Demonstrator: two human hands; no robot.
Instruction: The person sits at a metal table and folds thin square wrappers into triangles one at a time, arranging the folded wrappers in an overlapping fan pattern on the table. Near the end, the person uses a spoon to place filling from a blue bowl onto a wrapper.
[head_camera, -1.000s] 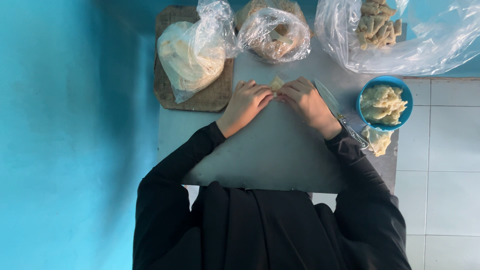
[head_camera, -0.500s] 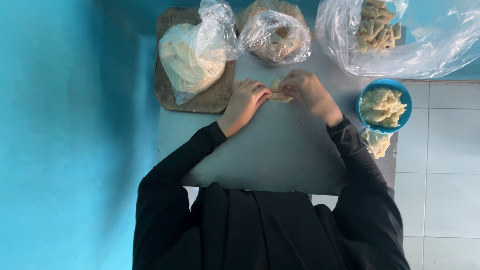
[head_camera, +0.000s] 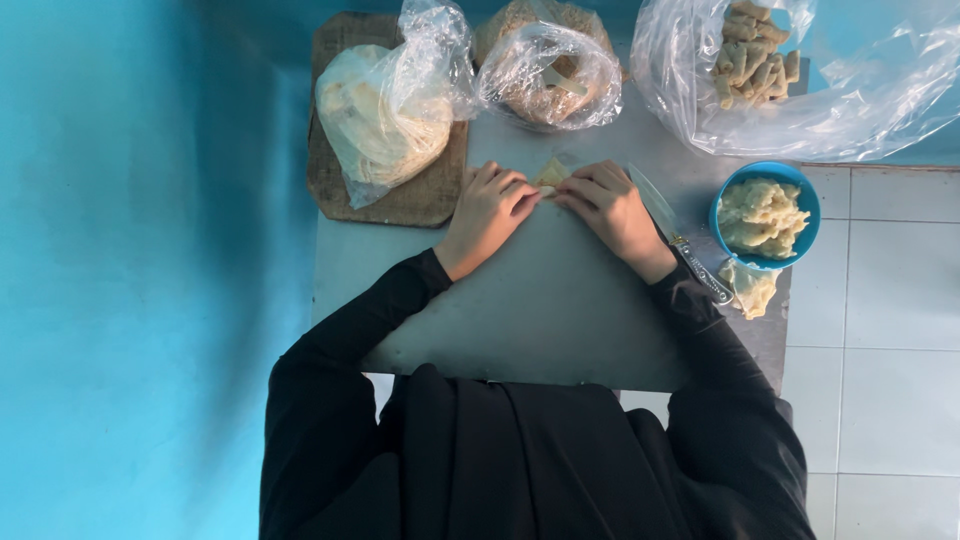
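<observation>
A small pale folded wrapper (head_camera: 549, 174) lies on the grey work board (head_camera: 540, 310), pinched from both sides. My left hand (head_camera: 488, 208) grips its left edge with fingertips. My right hand (head_camera: 608, 205) holds its right edge, fingers curled over it. Most of the wrapper is hidden under my fingers. Both sleeves are black.
A plastic bag of flat wrappers (head_camera: 385, 110) rests on a wooden board (head_camera: 420, 195) at the back left. A bag of filling (head_camera: 550, 75) and a large bag of rolled pieces (head_camera: 760, 60) sit behind. A blue bowl of paste (head_camera: 765, 210) and a knife (head_camera: 680, 240) lie right.
My right hand lifted and shifted slightly to the right half a second ago, then came back down to the left onto the wrapper. My left hand stayed in place.
</observation>
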